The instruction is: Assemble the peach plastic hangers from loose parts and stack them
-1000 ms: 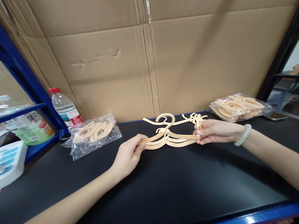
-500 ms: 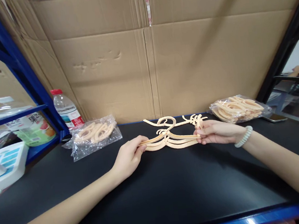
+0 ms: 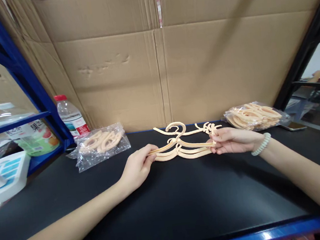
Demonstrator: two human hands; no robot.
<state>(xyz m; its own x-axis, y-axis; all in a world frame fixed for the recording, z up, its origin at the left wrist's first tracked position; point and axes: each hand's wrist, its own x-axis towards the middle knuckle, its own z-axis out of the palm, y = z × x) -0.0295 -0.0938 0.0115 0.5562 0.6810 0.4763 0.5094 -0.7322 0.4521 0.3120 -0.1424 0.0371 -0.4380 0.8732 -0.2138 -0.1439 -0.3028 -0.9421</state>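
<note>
Cream-coloured clothes hangers (image 3: 191,144) lie stacked at the middle of the black table, their hooks pointing away from me. My left hand (image 3: 138,165) pinches the left arm end of the upper hanger between thumb and fingers. At the opposite end, my right hand (image 3: 231,140), with a pale beaded bracelet (image 3: 261,144) at the wrist, is closed on the right arm end. How many hangers each hand grips is hidden by the fingers. Just behind, more hanger pieces (image 3: 189,133) lie near the cardboard.
Clear plastic bags of hangers lie left (image 3: 104,142) and right (image 3: 254,116), the right one beside a phone-like flat object (image 3: 293,126). A red-capped water bottle (image 3: 71,116), a larger drink bottle (image 3: 31,131) and a white-and-blue box (image 3: 6,178) stand left. Cardboard (image 3: 114,75) walls the back.
The upper hanger has risen and tipped slightly, its hook now a little higher and its arms further apart from those below. Both hands stay at its ends.
</note>
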